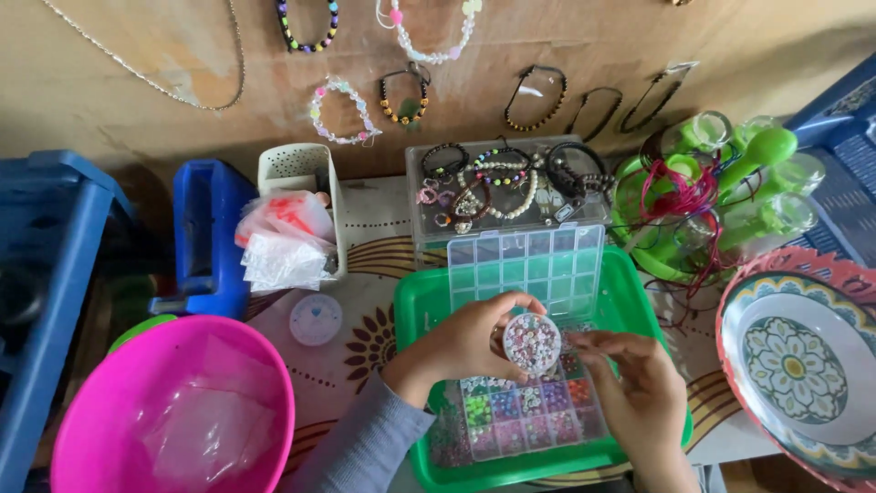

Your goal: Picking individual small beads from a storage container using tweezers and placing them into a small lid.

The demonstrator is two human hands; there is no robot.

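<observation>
A green tray holds a clear divided bead box, its lower cells full of coloured beads. Above it, the left hand grips a small round bead-filled container; the right hand, loosely curled, seems to touch its rim. Crumpled plastic bags fill a white basket on the worktop.

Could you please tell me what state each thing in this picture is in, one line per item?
Round bead container: upright, full of beads, held in left hand.
Right hand: fingertips at the container's edge.
Bead organiser box: open, lid up, compartments filled.
Green tray: holds the organiser.
Pink bowl: upright, clear plastic inside.
Patterned plate: face up.
Clear case: closed, bracelets on top.
</observation>
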